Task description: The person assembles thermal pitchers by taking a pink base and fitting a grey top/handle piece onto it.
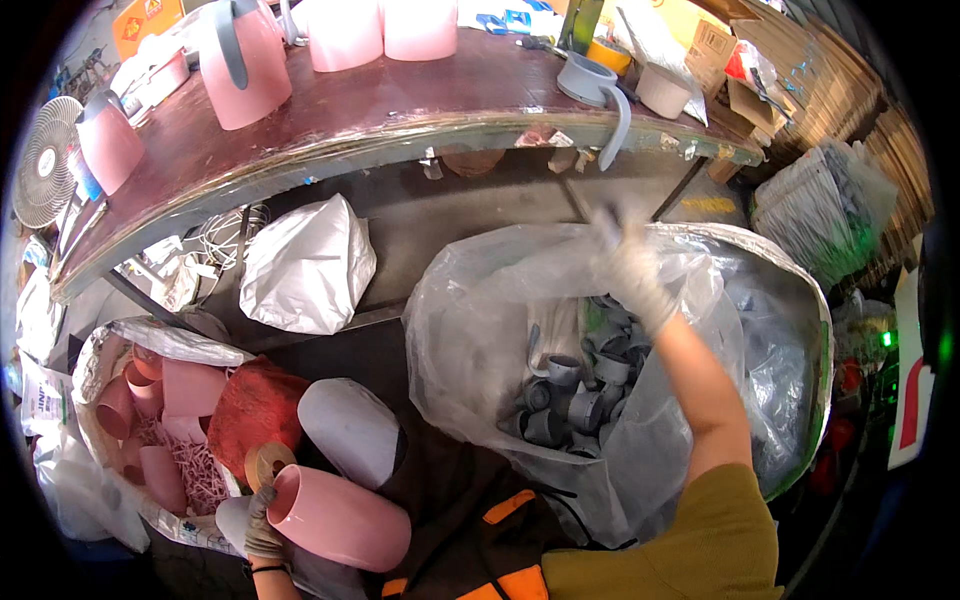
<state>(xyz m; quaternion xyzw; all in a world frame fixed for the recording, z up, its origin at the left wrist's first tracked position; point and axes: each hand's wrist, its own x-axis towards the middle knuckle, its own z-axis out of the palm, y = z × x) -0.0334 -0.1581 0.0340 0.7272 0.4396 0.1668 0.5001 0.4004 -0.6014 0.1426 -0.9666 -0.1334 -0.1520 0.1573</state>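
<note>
My left hand (pixel 262 520), in a grey glove, grips the rim of a pink plastic jug body (pixel 340 520) lying on its side at the lower left. My right hand (pixel 630 270), in a white glove and blurred, is raised over a large clear plastic bag (pixel 480 330); whether it pinches the bag's edge I cannot tell. Inside the bag lie several grey plastic parts (pixel 575 395). On the bench edge above that hand sits a grey lid with a handle (pixel 595 85).
A dark wooden bench (pixel 380 110) curves across the top with pink jugs (pixel 245 65) on it. At the left a sack (pixel 110 350) holds more pink jug bodies (pixel 190 388) and a red net. A tied white bag (pixel 305 265) lies under the bench. A fan (pixel 45 160) stands far left.
</note>
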